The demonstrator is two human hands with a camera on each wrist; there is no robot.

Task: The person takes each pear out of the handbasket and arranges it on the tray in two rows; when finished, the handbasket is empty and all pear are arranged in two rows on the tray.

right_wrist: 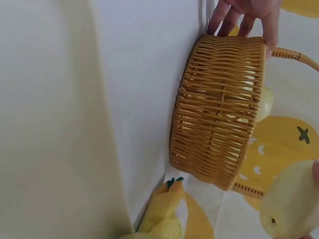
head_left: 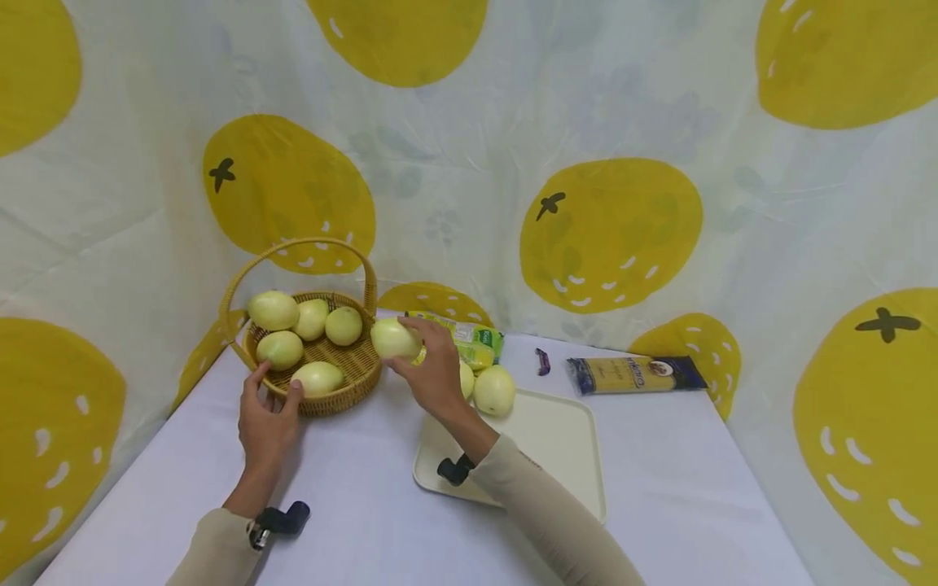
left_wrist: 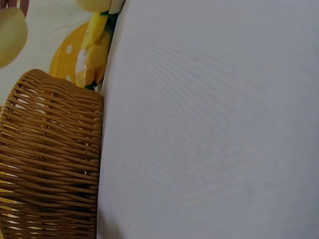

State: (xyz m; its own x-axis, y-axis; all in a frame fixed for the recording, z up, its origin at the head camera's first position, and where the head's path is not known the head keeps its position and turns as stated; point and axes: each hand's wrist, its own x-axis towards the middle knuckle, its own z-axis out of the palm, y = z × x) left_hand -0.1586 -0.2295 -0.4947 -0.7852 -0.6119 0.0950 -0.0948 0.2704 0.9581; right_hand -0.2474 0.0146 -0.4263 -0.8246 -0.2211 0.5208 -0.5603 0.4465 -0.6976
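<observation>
My right hand [head_left: 432, 366] grips a pale yellow-green fruit [head_left: 396, 338] between thumb and fingers, in the air just right of the wicker basket [head_left: 333, 401]. In the right wrist view this fruit [right_wrist: 289, 204] shows a small dark scar at one end. Several similar fruits [head_left: 280, 350] lie inside the basket. My left hand [head_left: 267, 423] rests against the basket's near left side, fingers spread along the outer wall and tips at the rim, as the right wrist view also shows. Two more fruits [head_left: 495, 391] sit at the far left of a cream tray [head_left: 557, 448], one partly hidden by my right hand.
A green and yellow packet [head_left: 484, 338] lies behind the tray. Farther right are a small purple-wrapped piece [head_left: 542, 362] and a long blue and yellow pack [head_left: 637, 375]. The basket's arched handle [head_left: 315, 241] stands upright. A fruit-patterned curtain [head_left: 469, 203] hangs behind the white-covered table [head_left: 366, 505].
</observation>
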